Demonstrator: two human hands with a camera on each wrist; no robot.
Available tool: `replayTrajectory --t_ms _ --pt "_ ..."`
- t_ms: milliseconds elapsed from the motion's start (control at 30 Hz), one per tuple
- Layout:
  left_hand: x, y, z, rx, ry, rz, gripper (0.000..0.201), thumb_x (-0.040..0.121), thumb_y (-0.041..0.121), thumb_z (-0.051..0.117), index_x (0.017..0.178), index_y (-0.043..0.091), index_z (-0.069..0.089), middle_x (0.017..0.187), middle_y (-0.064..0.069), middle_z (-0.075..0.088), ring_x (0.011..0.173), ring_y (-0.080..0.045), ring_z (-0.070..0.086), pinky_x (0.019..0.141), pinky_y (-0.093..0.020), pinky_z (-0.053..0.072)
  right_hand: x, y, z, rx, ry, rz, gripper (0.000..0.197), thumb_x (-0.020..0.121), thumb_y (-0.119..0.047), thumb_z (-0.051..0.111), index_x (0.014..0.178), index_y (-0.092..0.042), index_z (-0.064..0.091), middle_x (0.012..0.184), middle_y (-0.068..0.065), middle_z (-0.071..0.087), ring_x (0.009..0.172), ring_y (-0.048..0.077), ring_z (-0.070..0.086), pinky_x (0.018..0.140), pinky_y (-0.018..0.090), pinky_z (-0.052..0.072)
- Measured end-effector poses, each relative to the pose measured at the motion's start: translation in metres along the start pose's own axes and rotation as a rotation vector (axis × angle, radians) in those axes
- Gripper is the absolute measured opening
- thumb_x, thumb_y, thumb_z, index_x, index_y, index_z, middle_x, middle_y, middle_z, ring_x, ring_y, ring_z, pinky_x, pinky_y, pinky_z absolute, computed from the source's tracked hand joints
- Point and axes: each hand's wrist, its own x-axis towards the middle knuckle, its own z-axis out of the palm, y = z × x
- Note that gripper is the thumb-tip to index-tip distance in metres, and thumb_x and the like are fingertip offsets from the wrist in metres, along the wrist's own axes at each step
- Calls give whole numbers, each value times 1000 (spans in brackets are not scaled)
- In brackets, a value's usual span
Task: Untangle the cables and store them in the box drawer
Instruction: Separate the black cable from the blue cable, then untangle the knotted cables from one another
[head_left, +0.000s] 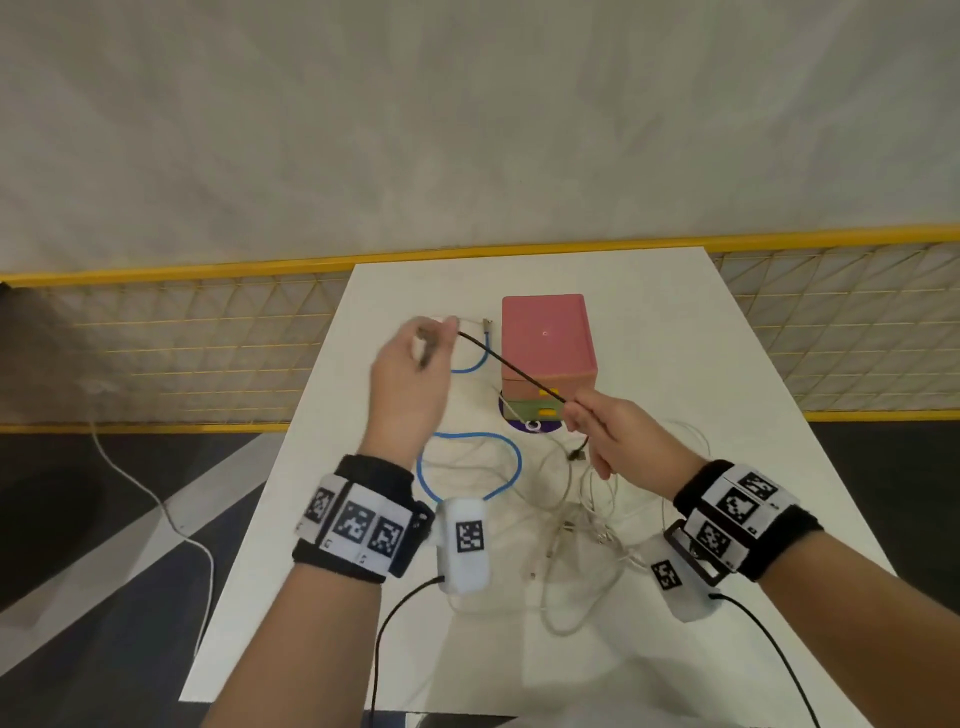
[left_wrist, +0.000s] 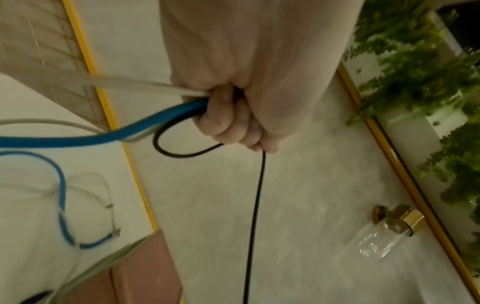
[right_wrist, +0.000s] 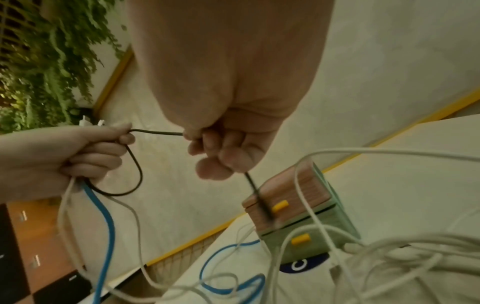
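A thin black cable (head_left: 511, 366) runs taut between my two raised hands. My left hand (head_left: 415, 374) grips a bundle of cables above the table's left side: the black one folded into a loop (left_wrist: 168, 144), a blue cable (left_wrist: 103, 135) and white cable (left_wrist: 116, 84). My right hand (head_left: 602, 431) pinches the black cable (right_wrist: 155, 132) near the box, and the cable's plug end (head_left: 577, 454) dangles below it. The pink and green drawer box (head_left: 545, 353) stands mid-table with yellow handles (right_wrist: 279, 205). Tangled white cables (head_left: 582, 525) and a blue loop (head_left: 467, 462) lie on the white table (head_left: 727, 374).
A purple disc (head_left: 530, 426) lies under the box's front. A yellow mesh fence (head_left: 182, 338) runs behind the table. A white cord (head_left: 156, 499) trails on the floor at left. Black leads (head_left: 400, 613) hang from both wrist cameras.
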Motion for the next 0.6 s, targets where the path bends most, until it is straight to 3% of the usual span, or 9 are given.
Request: replayTrajectory --t_ms 67,100,200,267,333,400,433,500,600 --pt "6 0 -8 39 55 50 19 95 34 58 82 21 62 67 12 55 64 -8 54 59 -17 40 -3 3 0 3 0 19 26 102 -26 34 80 -19 46 41 -10 50 38 17 47 51 31 41" --pt "5 -1 -8 34 6 70 11 95 31 59 91 22 64 73 15 59 71 -7 58 61 -14 42 -4 2 0 1 -1 14 25 102 -26 34 81 -19 47 42 -11 50 39 18 47 51 31 41" --pt "-12 -4 5 114 -377 92 24 94 34 60 118 36 60 85 21 62 72 5 62 62 -11 47 -1 -8 4 46 0 -52 23 102 -22 35 91 -14 53 57 -13 56 40 23 48 52 34 44" --pt "-22 -11 17 240 -552 126 15 94 41 58 108 37 62 82 11 66 70 -5 61 69 -25 50 3 -16 5 88 4 -121 22 101 -19 36 103 -21 59 66 -10 52 40 21 46 50 34 45" --pt "-23 -19 19 276 -533 151 16 94 44 55 90 30 61 75 -7 61 58 -14 47 61 -32 41 7 -17 3 100 -32 -140 28 101 -16 37 94 -33 58 71 -9 49 43 16 46 49 32 45" --pt "-20 -23 12 282 -445 139 22 94 47 54 80 30 58 71 -15 53 52 -13 37 55 -28 34 9 -10 4 15 -60 -136 25 99 -15 42 90 -28 61 83 -5 49 51 9 49 55 21 45" --pt "-19 -24 8 275 -417 133 24 94 46 54 74 33 55 67 -14 50 50 -11 34 52 -24 32 11 -5 5 -76 -55 -143 19 98 -15 47 92 -18 65 91 -2 47 60 5 50 61 17 46" --pt "-17 -27 1 294 -413 104 29 94 44 56 67 35 49 62 -8 44 50 -11 35 51 -22 30 20 -1 10 -246 -82 -128 17 95 -14 53 94 -5 67 94 2 44 71 10 51 67 23 49" --pt "-17 -36 -4 271 -352 54 21 94 42 58 76 30 55 62 -4 47 52 -11 38 56 -26 36 47 -17 12 -284 -178 -79 17 94 -10 49 98 -1 63 83 0 55 65 17 59 64 32 50"
